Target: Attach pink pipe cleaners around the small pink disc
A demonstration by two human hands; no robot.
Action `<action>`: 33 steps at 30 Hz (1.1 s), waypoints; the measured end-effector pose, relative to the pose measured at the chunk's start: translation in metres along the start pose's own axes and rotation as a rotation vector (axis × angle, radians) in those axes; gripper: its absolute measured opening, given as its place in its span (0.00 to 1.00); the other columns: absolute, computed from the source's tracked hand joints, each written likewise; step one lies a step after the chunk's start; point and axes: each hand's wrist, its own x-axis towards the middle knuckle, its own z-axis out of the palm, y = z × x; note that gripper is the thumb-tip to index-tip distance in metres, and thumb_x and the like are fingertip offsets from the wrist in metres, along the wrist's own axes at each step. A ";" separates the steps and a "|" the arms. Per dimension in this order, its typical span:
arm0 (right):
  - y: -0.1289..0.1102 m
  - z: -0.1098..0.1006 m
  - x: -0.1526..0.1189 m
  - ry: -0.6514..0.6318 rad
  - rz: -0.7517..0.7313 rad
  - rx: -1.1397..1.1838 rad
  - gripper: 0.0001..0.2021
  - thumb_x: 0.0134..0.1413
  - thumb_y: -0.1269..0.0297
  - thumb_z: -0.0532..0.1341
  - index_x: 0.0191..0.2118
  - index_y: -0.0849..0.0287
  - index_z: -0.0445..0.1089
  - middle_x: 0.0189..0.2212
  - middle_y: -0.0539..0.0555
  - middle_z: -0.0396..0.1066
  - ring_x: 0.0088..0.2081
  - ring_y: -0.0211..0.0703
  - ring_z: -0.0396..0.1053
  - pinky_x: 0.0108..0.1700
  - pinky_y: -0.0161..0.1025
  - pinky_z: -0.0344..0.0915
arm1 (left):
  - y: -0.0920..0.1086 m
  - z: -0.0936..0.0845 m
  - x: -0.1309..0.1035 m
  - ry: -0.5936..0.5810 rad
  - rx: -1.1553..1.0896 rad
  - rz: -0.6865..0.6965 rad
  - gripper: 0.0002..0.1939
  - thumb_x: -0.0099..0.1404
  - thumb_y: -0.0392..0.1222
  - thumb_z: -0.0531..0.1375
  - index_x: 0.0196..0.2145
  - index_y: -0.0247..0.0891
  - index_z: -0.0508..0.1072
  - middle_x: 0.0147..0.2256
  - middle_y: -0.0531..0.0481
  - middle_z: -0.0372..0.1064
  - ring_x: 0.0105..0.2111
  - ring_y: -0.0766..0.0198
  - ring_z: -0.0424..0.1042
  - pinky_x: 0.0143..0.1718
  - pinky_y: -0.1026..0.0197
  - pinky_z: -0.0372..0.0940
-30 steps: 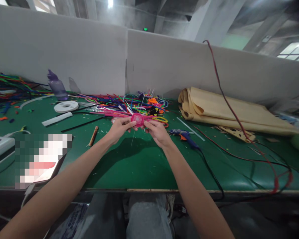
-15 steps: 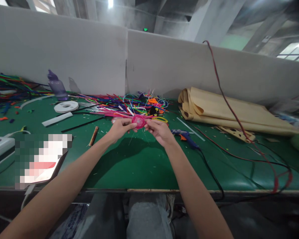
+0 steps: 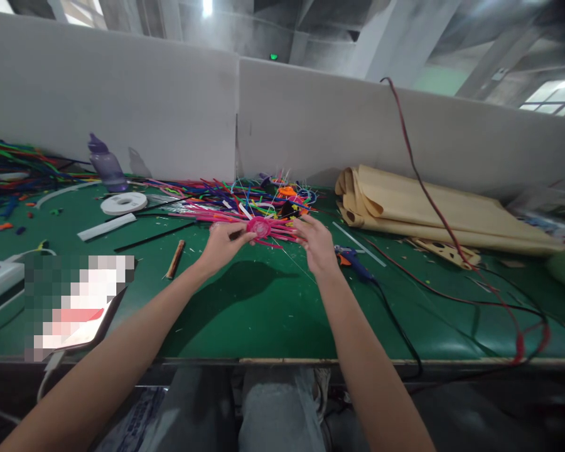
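Note:
My left hand (image 3: 225, 247) pinches a small pink round piece (image 3: 258, 228) between thumb and fingers, above the green table. Thin clear filaments stick out from this piece. To its right, my right hand (image 3: 314, 243) is off the round piece, its fingers bent and a little apart. Its fingertips lie at the ends of several pink strips (image 3: 282, 230); whether they touch them is hard to make out. Behind both hands spreads a pile of coloured strips (image 3: 216, 191).
A blue glue gun (image 3: 358, 263) with a black cord lies right of my right hand. Rolled brown paper (image 3: 433, 210) rests behind it. On the left are a white tape roll (image 3: 123, 203), a purple bottle (image 3: 107, 166), a brown stick (image 3: 175, 259) and a phone (image 3: 82, 314).
My right hand has let go of the pink round piece and moved right, to the pink strips. My left hand still holds the piece, which has turned slightly and shifted a little left.

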 end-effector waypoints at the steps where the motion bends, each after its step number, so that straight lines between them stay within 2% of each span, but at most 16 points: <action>1: 0.000 0.000 0.000 0.078 -0.108 -0.075 0.15 0.45 0.56 0.63 0.39 0.58 0.72 0.32 0.54 0.73 0.34 0.42 0.68 0.35 0.39 0.62 | -0.001 0.000 0.000 0.016 0.038 0.015 0.15 0.59 0.49 0.58 0.22 0.37 0.74 0.20 0.53 0.65 0.22 0.68 0.60 0.27 0.64 0.54; 3: 0.000 0.000 0.000 0.182 -0.295 -0.251 0.13 0.48 0.55 0.61 0.36 0.58 0.72 0.33 0.56 0.73 0.36 0.44 0.67 0.39 0.41 0.62 | -0.004 0.000 -0.001 0.050 0.106 0.061 0.13 0.59 0.49 0.59 0.23 0.39 0.74 0.23 0.51 0.69 0.25 0.65 0.64 0.31 0.62 0.57; 5: 0.000 0.001 -0.003 0.186 -0.438 -0.439 0.11 0.51 0.56 0.59 0.32 0.57 0.73 0.34 0.56 0.73 0.39 0.46 0.66 0.43 0.43 0.61 | -0.008 -0.001 -0.002 0.070 0.131 0.123 0.10 0.57 0.48 0.60 0.25 0.40 0.76 0.26 0.49 0.71 0.30 0.61 0.68 0.36 0.60 0.59; 8: 0.000 0.004 -0.007 0.070 -0.557 -0.667 0.11 0.54 0.57 0.58 0.31 0.56 0.74 0.34 0.56 0.74 0.44 0.48 0.65 0.49 0.46 0.56 | -0.011 -0.003 -0.003 0.009 0.140 0.226 0.08 0.58 0.45 0.59 0.30 0.42 0.77 0.32 0.45 0.74 0.36 0.58 0.70 0.43 0.57 0.60; 11: 0.000 0.007 -0.009 -0.081 -0.581 -0.752 0.11 0.54 0.55 0.59 0.35 0.53 0.75 0.38 0.54 0.74 0.47 0.48 0.64 0.54 0.49 0.50 | -0.009 -0.005 -0.004 -0.019 0.195 0.257 0.09 0.60 0.44 0.58 0.31 0.41 0.77 0.33 0.43 0.74 0.38 0.57 0.70 0.44 0.55 0.60; 15: -0.007 0.007 -0.010 -0.197 -0.600 -0.723 0.10 0.54 0.54 0.58 0.37 0.50 0.74 0.39 0.50 0.74 0.46 0.46 0.66 0.60 0.53 0.41 | -0.003 -0.004 -0.001 0.074 0.200 0.173 0.10 0.60 0.45 0.57 0.28 0.39 0.75 0.30 0.46 0.73 0.32 0.60 0.69 0.39 0.60 0.61; 17: -0.012 0.006 -0.011 -0.156 -0.615 -0.685 0.10 0.55 0.55 0.58 0.34 0.51 0.74 0.37 0.52 0.74 0.44 0.47 0.67 0.58 0.52 0.46 | 0.000 -0.004 0.000 0.058 0.164 0.109 0.12 0.60 0.47 0.58 0.25 0.38 0.74 0.25 0.50 0.70 0.26 0.64 0.65 0.32 0.63 0.58; 19: -0.016 0.003 -0.012 -0.017 -0.630 -0.640 0.11 0.56 0.56 0.57 0.32 0.53 0.74 0.35 0.54 0.74 0.42 0.48 0.67 0.53 0.50 0.53 | 0.003 -0.005 0.001 0.045 0.096 0.031 0.14 0.59 0.48 0.58 0.22 0.37 0.73 0.21 0.53 0.67 0.22 0.68 0.60 0.27 0.65 0.55; 21: -0.016 0.001 -0.014 0.130 -0.607 -0.602 0.12 0.55 0.55 0.56 0.29 0.55 0.73 0.32 0.57 0.72 0.39 0.49 0.66 0.47 0.47 0.57 | 0.006 -0.006 0.002 0.079 -0.009 -0.066 0.15 0.59 0.48 0.58 0.22 0.36 0.73 0.20 0.54 0.66 0.21 0.69 0.58 0.25 0.65 0.53; 22: -0.014 0.002 -0.015 0.163 -0.571 -0.584 0.13 0.55 0.55 0.56 0.28 0.56 0.72 0.31 0.57 0.72 0.37 0.49 0.66 0.45 0.46 0.58 | 0.006 -0.006 0.002 0.107 -0.068 -0.118 0.14 0.59 0.48 0.58 0.22 0.36 0.73 0.20 0.53 0.66 0.20 0.69 0.58 0.24 0.65 0.53; 23: -0.010 0.003 -0.015 0.142 -0.516 -0.563 0.14 0.54 0.54 0.57 0.27 0.56 0.72 0.28 0.56 0.71 0.35 0.47 0.66 0.42 0.44 0.59 | 0.006 -0.006 0.002 0.136 -0.129 -0.164 0.14 0.59 0.48 0.58 0.22 0.36 0.73 0.21 0.53 0.68 0.21 0.69 0.59 0.24 0.65 0.53; 26: 0.001 0.012 -0.016 -0.105 -0.320 -0.442 0.14 0.52 0.51 0.58 0.28 0.57 0.72 0.22 0.53 0.69 0.28 0.43 0.65 0.34 0.40 0.59 | 0.003 -0.004 0.003 0.195 -0.294 -0.252 0.14 0.58 0.49 0.59 0.22 0.35 0.71 0.23 0.51 0.71 0.21 0.69 0.62 0.25 0.65 0.56; 28: 0.006 0.020 -0.016 -0.214 -0.247 -0.347 0.15 0.50 0.50 0.60 0.28 0.57 0.72 0.21 0.51 0.69 0.26 0.42 0.64 0.31 0.38 0.58 | -0.001 -0.001 0.004 0.206 -0.363 -0.282 0.14 0.56 0.50 0.60 0.24 0.35 0.71 0.23 0.50 0.72 0.23 0.67 0.66 0.26 0.64 0.57; 33: 0.002 0.030 -0.012 -0.279 -0.176 -0.210 0.17 0.47 0.50 0.61 0.20 0.58 0.68 0.16 0.47 0.62 0.20 0.36 0.57 0.25 0.36 0.52 | -0.005 0.002 0.004 0.171 -0.432 -0.306 0.15 0.54 0.51 0.62 0.27 0.34 0.71 0.23 0.50 0.72 0.27 0.63 0.71 0.24 0.64 0.56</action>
